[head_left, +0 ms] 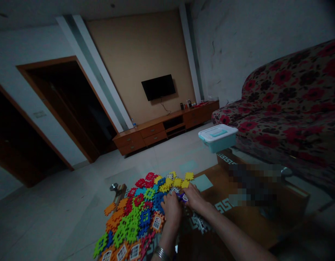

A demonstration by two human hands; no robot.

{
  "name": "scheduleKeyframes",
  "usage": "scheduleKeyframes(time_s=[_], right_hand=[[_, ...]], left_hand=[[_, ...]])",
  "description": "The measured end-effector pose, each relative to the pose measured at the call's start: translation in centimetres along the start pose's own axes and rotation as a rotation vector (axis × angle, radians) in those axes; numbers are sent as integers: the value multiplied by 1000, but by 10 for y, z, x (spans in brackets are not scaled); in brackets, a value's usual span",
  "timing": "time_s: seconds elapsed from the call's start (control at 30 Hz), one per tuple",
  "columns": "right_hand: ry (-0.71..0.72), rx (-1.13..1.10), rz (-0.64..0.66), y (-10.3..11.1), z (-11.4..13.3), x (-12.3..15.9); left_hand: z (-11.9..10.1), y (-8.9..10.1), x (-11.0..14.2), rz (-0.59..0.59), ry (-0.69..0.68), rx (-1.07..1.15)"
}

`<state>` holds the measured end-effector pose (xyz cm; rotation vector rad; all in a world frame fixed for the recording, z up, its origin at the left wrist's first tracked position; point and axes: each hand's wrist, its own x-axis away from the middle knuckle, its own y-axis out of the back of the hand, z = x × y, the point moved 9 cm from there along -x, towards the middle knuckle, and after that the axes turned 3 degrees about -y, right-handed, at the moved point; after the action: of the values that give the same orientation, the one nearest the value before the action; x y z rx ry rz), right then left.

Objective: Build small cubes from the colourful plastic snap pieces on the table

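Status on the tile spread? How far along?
Done: a broad spread of coloured interlocking plastic tiles looks mostly joined. In hand: the left hand and right hand are at a small purple piece by its edge. Left: yellow tiles at the far edge look looser; the overall remainder can't be told.

A beige accent wall [137, 61] edged by white vertical strips carries a flat black television [158, 87] above a low wooden drawer cabinet [167, 125]. At right, a red-flowered fabric sofa [289, 108] lines a scuffed white plaster wall [232, 43]. Dark wood-framed doorways [61, 105] open left off pale tiled flooring [61, 206].
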<state>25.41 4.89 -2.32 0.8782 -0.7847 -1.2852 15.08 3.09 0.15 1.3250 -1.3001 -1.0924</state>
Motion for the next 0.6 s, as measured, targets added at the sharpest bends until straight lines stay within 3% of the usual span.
scheduleKeyframes(time_s=[0.13, 0.27, 0.47, 0.6], right_hand=[[-50, 21, 14, -1, -4, 0], [-63, 28, 44, -2, -9, 3], [-83, 55, 65, -2, -22, 4], [-83, 68, 65, -8, -28, 1]], left_hand=[[-3, 3, -1, 13, 23, 18], [4, 24, 10, -4, -70, 90], [57, 52, 77, 38, -282, 335], [76, 38, 115, 160, -320, 357]])
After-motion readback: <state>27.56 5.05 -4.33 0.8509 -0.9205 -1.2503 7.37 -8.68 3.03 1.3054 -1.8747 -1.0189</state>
